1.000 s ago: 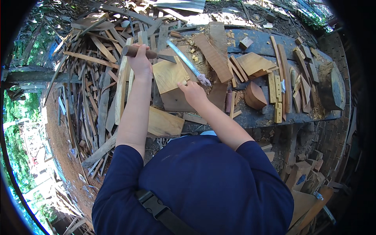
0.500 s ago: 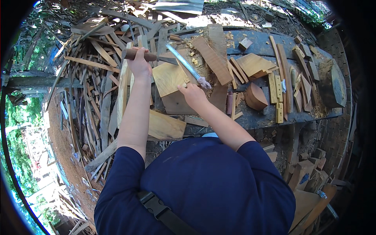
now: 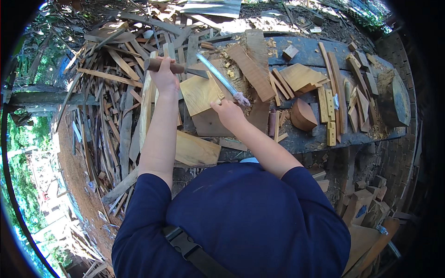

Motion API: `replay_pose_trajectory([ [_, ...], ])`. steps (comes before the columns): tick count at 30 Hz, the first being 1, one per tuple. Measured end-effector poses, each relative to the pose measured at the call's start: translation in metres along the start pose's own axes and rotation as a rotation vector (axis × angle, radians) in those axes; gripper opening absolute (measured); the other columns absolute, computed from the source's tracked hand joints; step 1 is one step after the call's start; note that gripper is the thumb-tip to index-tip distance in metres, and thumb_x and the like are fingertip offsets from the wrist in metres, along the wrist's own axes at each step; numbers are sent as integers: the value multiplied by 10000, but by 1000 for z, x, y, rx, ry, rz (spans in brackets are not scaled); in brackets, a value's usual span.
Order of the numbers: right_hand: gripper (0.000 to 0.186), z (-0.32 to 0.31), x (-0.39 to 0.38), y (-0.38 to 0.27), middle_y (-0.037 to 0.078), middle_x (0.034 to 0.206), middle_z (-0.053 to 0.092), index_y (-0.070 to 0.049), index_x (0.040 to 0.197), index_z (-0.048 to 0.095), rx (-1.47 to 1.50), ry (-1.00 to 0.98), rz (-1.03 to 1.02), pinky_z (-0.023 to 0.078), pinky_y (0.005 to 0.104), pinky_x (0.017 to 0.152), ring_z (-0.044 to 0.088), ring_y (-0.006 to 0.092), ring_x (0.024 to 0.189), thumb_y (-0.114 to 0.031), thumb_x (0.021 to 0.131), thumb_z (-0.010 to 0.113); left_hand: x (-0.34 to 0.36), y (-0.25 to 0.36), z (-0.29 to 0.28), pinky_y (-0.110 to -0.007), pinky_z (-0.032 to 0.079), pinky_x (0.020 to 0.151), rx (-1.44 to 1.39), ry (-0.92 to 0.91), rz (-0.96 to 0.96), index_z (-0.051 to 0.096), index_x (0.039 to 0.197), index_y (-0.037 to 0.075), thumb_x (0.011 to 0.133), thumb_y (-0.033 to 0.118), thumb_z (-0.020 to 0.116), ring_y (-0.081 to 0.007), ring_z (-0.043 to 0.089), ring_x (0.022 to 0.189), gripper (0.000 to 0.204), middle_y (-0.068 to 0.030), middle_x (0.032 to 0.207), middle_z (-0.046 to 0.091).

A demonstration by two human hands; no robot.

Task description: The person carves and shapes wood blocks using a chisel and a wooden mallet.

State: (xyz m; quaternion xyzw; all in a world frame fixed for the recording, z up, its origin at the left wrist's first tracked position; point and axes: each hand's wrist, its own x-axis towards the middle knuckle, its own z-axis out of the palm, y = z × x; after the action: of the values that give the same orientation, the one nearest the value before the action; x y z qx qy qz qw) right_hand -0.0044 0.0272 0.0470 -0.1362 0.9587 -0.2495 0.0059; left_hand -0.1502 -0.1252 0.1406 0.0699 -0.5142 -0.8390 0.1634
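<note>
My left hand [image 3: 165,78] is closed around the thick brown wooden handle of a chisel [image 3: 197,72]. Its flat metal blade points right, with the tip at the far edge of a pale yellow wooden block [image 3: 198,96]. At the block's near right corner, my right hand [image 3: 228,113] grips it with fingers and thumb, next to a small cut in the edge. The block rests on a larger brown board [image 3: 211,126]. Just beyond it lies a pale blue rod [image 3: 218,74] with a frayed, fluffy end.
A dark bench [image 3: 301,147] carries loose boards, a curved brown block [image 3: 303,114], notched yellow pieces [image 3: 330,132] and wood chips. A cut log [image 3: 392,98] stands at its right end. Scrap wood [image 3: 111,69] is heaped at the left.
The chisel and my left hand have shifted very slightly left. My right hand keeps its place on the block.
</note>
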Motion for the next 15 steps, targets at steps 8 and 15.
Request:
replay_pose_trajectory([
  [8,347,-1,0,-2,124,849,537,-173,1135,559,19,-14,15,496,387,677,578,269,838,-78,821,444,1,1,-3,-336,433,759,-32,10,-11,435,894,85,721,-35,591,-165,542,723,262,-39,823,507],
  [15,344,-1,1,-1,125,834,542,-165,1125,560,24,-15,20,496,392,673,581,273,827,-70,816,444,1,2,-3,-343,439,737,-34,41,-15,435,874,87,716,-36,590,-164,536,715,253,-43,818,508],
])
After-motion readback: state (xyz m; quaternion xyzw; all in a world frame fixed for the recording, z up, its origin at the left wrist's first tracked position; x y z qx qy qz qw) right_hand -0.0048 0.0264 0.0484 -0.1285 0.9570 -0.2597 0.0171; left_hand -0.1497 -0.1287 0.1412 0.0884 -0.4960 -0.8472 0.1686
